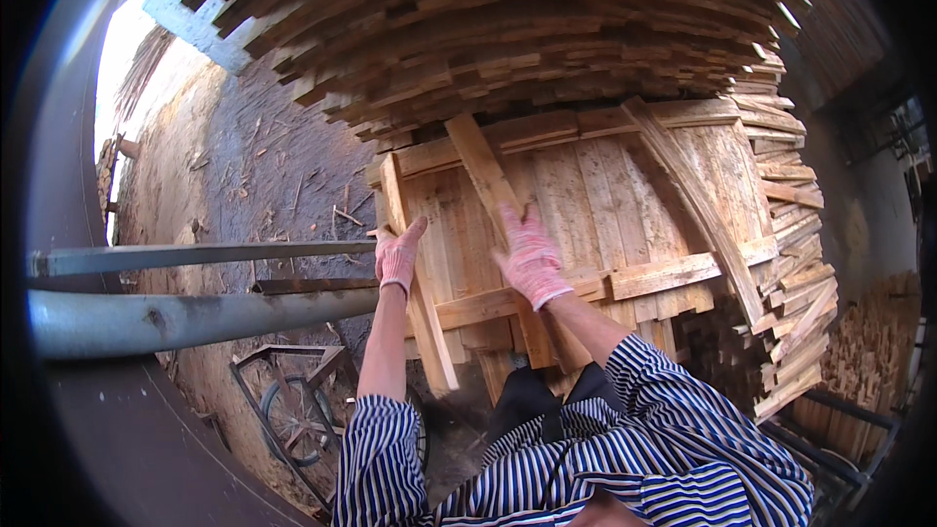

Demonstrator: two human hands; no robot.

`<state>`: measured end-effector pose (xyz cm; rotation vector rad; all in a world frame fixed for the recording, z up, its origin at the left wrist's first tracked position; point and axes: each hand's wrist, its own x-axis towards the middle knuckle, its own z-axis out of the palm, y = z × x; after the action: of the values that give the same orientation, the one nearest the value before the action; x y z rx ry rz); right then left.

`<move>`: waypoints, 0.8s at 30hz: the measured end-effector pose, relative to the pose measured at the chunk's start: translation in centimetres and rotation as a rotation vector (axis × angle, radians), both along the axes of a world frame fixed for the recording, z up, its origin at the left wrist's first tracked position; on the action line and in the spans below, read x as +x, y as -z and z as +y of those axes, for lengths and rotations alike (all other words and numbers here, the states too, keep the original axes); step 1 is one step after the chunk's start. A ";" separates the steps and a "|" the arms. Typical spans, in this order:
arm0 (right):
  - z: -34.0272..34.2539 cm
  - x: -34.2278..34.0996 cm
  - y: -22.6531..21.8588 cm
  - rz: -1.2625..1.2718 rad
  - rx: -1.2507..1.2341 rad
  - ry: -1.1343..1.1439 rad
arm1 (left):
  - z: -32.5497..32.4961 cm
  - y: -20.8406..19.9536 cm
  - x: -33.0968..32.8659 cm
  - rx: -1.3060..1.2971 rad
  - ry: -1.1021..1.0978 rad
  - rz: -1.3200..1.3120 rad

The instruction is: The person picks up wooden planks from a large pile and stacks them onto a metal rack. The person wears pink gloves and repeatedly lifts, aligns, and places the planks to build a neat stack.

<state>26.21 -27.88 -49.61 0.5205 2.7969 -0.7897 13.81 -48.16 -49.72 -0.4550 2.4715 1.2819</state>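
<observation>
My left hand (398,256), in a pink-and-white knit glove, is closed around a narrow wooden slat (424,322) at the left end of a layer of boards. My right hand (533,256), gloved alike and slightly blurred, grips a second wooden slat (476,158) from above, its thumb on the left. This slat slants across the layer, its far end near the stacked wood. Beneath both slats lie boards (556,190) side by side, with a crosswise strip (693,273) along their near edge. Part of each slat is hidden under my hands.
A tall stack of wooden slats (547,29) rises at the far side. Another long slat (693,200) lies slanted at right, beside stacked board ends (795,283). Two metal bars (195,317) reach in from the left. Below them stands a wheeled metal frame (293,410).
</observation>
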 end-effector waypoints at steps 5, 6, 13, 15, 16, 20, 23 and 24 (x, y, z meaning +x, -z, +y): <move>0.3 -0.7 1.9 0.016 -0.102 0.081 | -2.9 7.8 -4.4 -0.296 0.029 0.132; 1.5 -0.8 2.5 0.016 -0.047 0.103 | -0.1 6.4 -4.1 -0.339 0.010 0.041; -4.4 -0.5 -1.3 0.038 -0.070 0.026 | -6.6 9.9 -7.4 -0.118 0.061 0.214; -6.8 -1.3 -2.8 -0.062 -0.315 0.051 | -5.5 10.1 -7.7 -0.067 0.138 0.103; -9.5 -2.4 -2.5 -0.046 -0.282 0.061 | -7.7 11.1 -8.9 0.161 0.078 0.013; -17.6 -8.5 2.6 0.151 -0.126 -0.037 | -12.5 13.1 -11.3 0.235 0.228 0.126; -18.4 -11.1 5.3 0.124 -0.289 -0.033 | -8.2 9.1 -10.5 0.493 -0.101 -0.237; -18.6 -11.5 4.6 0.038 -0.370 -0.064 | -9.2 10.3 -11.1 0.445 -0.054 -0.155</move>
<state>14.74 -46.52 -54.26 0.3509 2.5923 -1.2750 2.66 -57.31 -60.03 -0.4837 1.9804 1.6890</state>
